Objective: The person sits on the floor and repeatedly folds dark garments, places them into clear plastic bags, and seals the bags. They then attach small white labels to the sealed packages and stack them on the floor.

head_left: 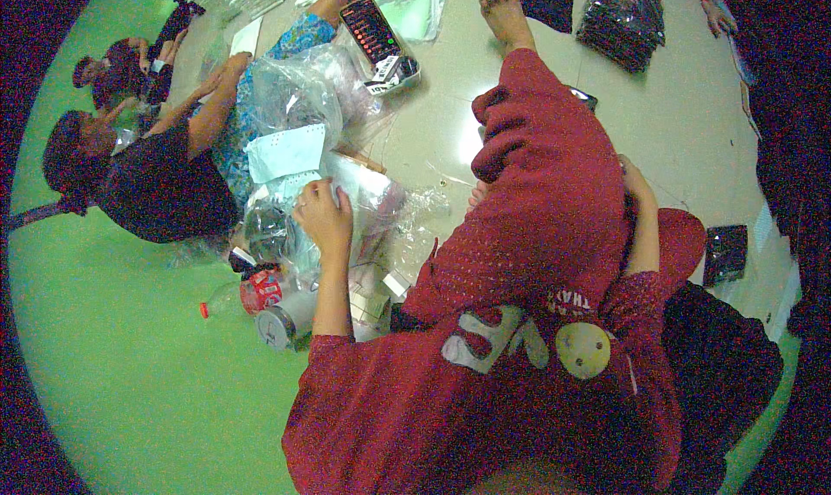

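Observation:
My left hand (325,221) reaches into a heap of clear plastic on my left, its fingers curled on a clear plastic bag (299,240). Just beyond it lies a pale blue printed sheet (286,152). Nearer to me, beside my left forearm, are a clear bottle with a red label (262,289) and a grey cylinder (290,319), both on their sides. My right hand (636,183) rests against my raised red-trousered leg (563,183); the leg hides its fingers.
A phone with a lit screen (370,29) leans on a small white tray (396,78). People sit at the left, one in a black shirt (177,183). Black plastic-wrapped packets (619,23) lie at the far right, another black packet (725,254) nearer. Another person's hand (718,17) shows top right.

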A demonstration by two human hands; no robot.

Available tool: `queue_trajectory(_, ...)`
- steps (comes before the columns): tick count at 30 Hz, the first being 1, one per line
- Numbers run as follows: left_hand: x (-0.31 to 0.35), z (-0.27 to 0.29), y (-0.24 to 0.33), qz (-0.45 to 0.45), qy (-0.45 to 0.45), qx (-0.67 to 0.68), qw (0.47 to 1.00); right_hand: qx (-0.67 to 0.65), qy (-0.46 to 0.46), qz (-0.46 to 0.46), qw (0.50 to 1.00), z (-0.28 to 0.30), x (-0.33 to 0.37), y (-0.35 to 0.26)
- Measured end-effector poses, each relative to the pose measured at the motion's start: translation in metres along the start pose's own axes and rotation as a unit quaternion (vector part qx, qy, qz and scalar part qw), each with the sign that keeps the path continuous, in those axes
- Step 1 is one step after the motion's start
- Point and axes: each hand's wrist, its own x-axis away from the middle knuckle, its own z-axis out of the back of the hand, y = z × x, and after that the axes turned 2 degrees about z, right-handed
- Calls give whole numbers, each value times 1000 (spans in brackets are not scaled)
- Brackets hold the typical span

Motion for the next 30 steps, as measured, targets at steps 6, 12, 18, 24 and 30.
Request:
queue_trajectory(6,-9,-6,-30,42,-7,-138,990,20,4,29,999,-4,-6,10)
queue_trajectory(12,-61,65,-45,161,49,381,909,-11,1,28,1000,-9,-9,14)
queue_trajectory(18,-102,134,46,96,206,545,807,-234,13,28,972,35,37,-52)
queue_trajectory(24,-89,110,202,-231,55,614,753,-432,-16,197,880,61,87,-118)
queue_trajectory(30,-64,90,282,-358,-37,638,680,-536,-71,279,793,79,112,-140)
